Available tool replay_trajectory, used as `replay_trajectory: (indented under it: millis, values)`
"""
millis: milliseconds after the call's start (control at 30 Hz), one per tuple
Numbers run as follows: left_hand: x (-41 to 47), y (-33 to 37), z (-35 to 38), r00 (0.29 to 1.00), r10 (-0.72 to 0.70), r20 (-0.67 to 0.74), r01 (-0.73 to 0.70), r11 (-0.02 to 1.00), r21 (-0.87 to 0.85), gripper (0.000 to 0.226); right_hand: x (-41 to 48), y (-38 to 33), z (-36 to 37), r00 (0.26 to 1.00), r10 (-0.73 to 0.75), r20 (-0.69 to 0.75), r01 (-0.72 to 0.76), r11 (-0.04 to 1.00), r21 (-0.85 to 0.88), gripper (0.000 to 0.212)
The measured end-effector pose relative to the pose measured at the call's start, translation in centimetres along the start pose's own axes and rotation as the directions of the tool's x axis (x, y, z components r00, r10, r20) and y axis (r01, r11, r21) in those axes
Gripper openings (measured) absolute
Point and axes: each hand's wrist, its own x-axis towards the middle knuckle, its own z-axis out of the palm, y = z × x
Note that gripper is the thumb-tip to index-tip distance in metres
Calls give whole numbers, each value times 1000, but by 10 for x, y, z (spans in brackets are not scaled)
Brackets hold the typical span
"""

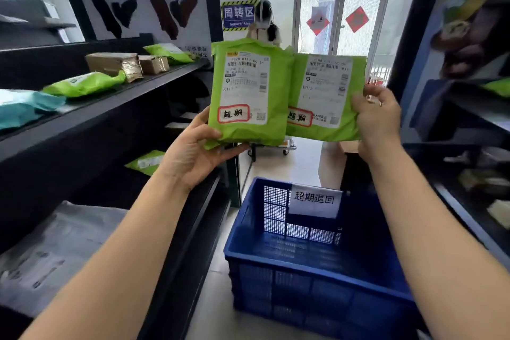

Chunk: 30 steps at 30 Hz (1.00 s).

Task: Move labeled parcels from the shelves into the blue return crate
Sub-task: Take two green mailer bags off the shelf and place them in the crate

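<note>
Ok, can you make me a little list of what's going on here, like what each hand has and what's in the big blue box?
left hand: holds green parcel K117 from below, upright
right hand: grips green parcel E012 at its right edge
parcel stickers: both have a red-bordered sticker near the bottom of the label
parcel overlap: K117 in front, covering E012's left edge
blue crate: on the floor below the parcels, no parcels visible inside, paper sign on its back wall
left shelf: more green parcels and brown boxes

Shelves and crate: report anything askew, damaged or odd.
Nothing is spilled. On the left shelf, the larger brown box has a crumpled, torn-looking end. The blue crate sits square and looks empty.
</note>
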Motion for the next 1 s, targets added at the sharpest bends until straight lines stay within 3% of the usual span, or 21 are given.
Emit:
replay_trajectory:
  millis: [300,433,633,1000]
  values:
    - [78,-71,31,994,-106,-22,105,994,-14,52,72,35,-51,996,6,-90,-11,999,-53,13]
    - [113,-92,24,991,-134,-28,134,991,-11,55,98,57,-57,993,31,-116,-36,999,-36,21]
    - [175,-117,-4,981,-193,-27,192,981,-26,58,142,102,-45,988,79,-129,-91,992,-86,14]
    - [316,-149,-69,941,-336,-27,337,941,31,60,240,211,8,978,107,-179,-143,968,-204,20]
